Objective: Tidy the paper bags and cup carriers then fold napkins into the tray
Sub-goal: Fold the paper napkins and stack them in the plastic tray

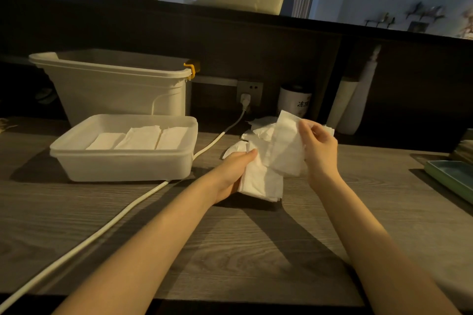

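A white plastic tray (122,161) stands on the wooden counter at the left, with three folded white napkins (139,138) lying side by side in it. To its right, my left hand (234,171) grips a bundle of white napkins (263,179) from the left side, just above the counter. My right hand (320,151) pinches one loose napkin (284,146) and holds it up over the bundle. More loose napkins (263,123) lie on the counter behind my hands.
A tall white bin (117,84) with a yellow clip stands behind the tray. A white power cable (107,230) runs from a wall socket (249,89) across the counter. A white cup (294,102) and white bottles (355,105) stand at the back. A green tray (450,176) sits at the right edge.
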The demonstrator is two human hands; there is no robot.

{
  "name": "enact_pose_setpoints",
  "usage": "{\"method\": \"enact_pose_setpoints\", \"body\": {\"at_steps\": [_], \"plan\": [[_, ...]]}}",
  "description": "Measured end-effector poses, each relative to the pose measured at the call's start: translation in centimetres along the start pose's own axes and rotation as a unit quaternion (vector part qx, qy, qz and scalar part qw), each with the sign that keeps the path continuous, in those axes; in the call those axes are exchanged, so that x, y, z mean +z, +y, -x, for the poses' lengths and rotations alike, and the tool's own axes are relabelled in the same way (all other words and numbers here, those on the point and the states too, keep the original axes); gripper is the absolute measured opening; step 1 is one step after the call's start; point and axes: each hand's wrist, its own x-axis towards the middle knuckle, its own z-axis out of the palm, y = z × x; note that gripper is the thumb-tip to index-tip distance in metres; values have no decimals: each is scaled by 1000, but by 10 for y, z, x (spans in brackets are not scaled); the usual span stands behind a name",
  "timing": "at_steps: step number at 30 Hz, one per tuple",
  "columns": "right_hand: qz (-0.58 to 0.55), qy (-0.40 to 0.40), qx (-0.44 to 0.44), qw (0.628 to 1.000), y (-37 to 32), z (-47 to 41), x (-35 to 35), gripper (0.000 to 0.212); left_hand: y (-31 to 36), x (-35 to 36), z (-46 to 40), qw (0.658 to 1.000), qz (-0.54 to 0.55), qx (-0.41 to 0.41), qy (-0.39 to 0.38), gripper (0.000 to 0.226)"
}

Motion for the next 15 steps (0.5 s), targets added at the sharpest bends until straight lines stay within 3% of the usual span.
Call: {"method": "enact_pose_setpoints", "body": {"at_steps": [4, 7, 11, 15], "plan": [[5, -53, 18, 998, -5, 4, 3, 14, 0, 0, 0, 997, 66, -19, 34, 19], [77, -108, -24, 991, 1, 14, 12, 8, -2, 0, 0, 997, 77, -8, 19, 28], [229, -98, -104, 963, 11, 16, 20, 16, -4, 3, -2, 998, 64, 13, -6, 41], [234, -90, -99, 963, 12, 16, 20, 21, -3, 2, -3, 999, 45, 5, -11, 39]]}}
